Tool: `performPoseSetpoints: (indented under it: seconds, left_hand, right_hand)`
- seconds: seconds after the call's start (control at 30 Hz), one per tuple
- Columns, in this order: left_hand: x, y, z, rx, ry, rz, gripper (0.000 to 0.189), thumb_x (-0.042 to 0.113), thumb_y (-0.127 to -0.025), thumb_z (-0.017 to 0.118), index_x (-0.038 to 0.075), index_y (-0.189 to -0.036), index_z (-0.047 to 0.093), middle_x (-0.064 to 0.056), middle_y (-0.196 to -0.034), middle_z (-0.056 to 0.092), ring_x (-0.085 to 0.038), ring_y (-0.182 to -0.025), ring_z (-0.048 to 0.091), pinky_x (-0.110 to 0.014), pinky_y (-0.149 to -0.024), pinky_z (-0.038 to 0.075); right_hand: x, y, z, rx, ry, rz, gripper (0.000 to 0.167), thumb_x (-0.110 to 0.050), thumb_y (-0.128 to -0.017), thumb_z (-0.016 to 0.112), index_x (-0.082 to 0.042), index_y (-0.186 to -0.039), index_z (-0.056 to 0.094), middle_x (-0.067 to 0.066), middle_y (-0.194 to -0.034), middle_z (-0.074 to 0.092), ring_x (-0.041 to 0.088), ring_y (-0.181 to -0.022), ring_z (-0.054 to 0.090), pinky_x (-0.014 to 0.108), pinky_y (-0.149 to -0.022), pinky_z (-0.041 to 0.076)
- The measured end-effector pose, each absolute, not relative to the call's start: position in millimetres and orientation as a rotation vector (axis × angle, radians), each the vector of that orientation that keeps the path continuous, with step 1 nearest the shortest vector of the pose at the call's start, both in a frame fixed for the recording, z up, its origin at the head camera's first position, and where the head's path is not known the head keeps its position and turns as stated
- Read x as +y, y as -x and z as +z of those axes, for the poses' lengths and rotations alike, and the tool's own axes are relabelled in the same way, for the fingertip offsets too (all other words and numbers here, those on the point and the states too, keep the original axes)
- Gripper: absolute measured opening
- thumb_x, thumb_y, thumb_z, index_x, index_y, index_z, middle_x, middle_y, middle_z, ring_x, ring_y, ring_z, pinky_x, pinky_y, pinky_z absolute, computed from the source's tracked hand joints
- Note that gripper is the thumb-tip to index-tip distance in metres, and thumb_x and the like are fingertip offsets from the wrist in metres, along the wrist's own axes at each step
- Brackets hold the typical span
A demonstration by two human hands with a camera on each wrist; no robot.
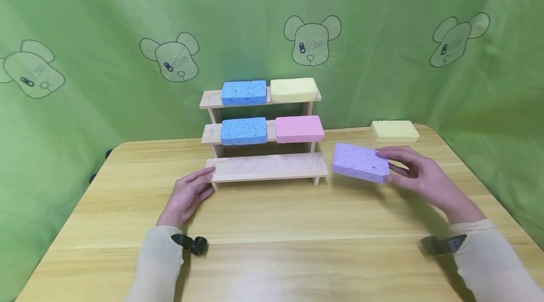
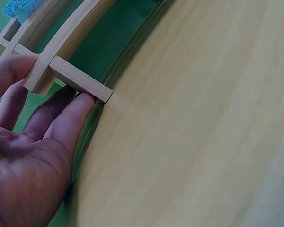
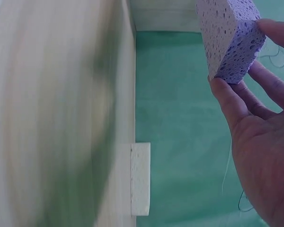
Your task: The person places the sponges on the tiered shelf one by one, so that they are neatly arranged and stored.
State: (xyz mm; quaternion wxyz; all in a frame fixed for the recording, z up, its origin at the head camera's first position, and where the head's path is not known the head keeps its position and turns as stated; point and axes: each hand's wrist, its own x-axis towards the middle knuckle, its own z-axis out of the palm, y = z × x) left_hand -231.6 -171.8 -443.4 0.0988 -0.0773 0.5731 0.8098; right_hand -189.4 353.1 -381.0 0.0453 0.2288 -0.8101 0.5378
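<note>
A three-step wooden stand is on the table. On its top step are a blue sponge and a pale yellow sponge; the middle step bears another blue sponge and a pink sponge. The bottom step is bare. My left hand grips that step's left end, with fingers against the stand's leg in the left wrist view. To the right of the stand, my right hand pinches a purple sponge by its right end, slightly tilted above the table.
Another pale yellow sponge lies at the table's back right, behind my right hand. Behind the table hangs a green curtain with bear-head drawings. The wooden tabletop stretches in front of the stand.
</note>
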Motion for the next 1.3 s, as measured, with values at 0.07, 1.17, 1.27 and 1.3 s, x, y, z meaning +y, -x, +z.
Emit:
performPoseSetpoints:
  seconds: [0.07, 1.17, 1.27, 1.3]
  left_hand:
    - [-171.2, 231.9, -443.5, 1.685, 0.238, 2.403, 0.033, 0.001, -0.093, 0.063, 0.0, -0.127, 0.063, -0.018, -0.147, 0.044, -0.023, -0.113, 0.061, -0.037, -0.098, 0.05]
    - [-172.5, 231.3, -443.5, 1.691, 0.245, 2.348, 0.042, 0.006, -0.095, 0.064, -0.002, -0.135, 0.055, -0.016, -0.148, 0.043, -0.027, -0.122, 0.055, -0.036, -0.1, 0.049]
    - [-173.2, 232.3, -443.9, 1.707, 0.23, 2.333, 0.047, 0.008, -0.095, 0.064, -0.003, -0.138, 0.05, -0.016, -0.149, 0.042, -0.029, -0.126, 0.052, -0.036, -0.101, 0.048]
    - [-173.4, 232.4, -444.1, 1.709, 0.224, 2.33, 0.048, 0.008, -0.095, 0.064, -0.004, -0.139, 0.049, -0.016, -0.149, 0.041, -0.029, -0.127, 0.051, -0.036, -0.101, 0.048]
  right_hand:
    - [350.2, 189.4, -380.7, -2.465, -0.729, 1.655, 0.051, 0.017, -0.083, 0.067, 0.011, -0.132, 0.052, 0.018, -0.137, 0.043, 0.014, -0.125, 0.05, 0.024, -0.103, 0.04]
    - [286.0, 202.1, -379.8, -2.474, -0.896, 1.697, 0.05, 0.009, -0.082, 0.074, 0.005, -0.13, 0.057, 0.016, -0.136, 0.048, 0.018, -0.126, 0.048, 0.029, -0.106, 0.039]
    - [277.3, 205.1, -380.9, -2.491, -0.894, 1.686, 0.05, 0.007, -0.083, 0.074, 0.003, -0.13, 0.058, 0.014, -0.136, 0.048, 0.019, -0.127, 0.047, 0.03, -0.107, 0.039]
    - [274.7, 206.2, -381.4, -2.496, -0.894, 1.683, 0.049, 0.006, -0.083, 0.074, 0.003, -0.13, 0.058, 0.014, -0.136, 0.048, 0.02, -0.127, 0.047, 0.031, -0.107, 0.039]
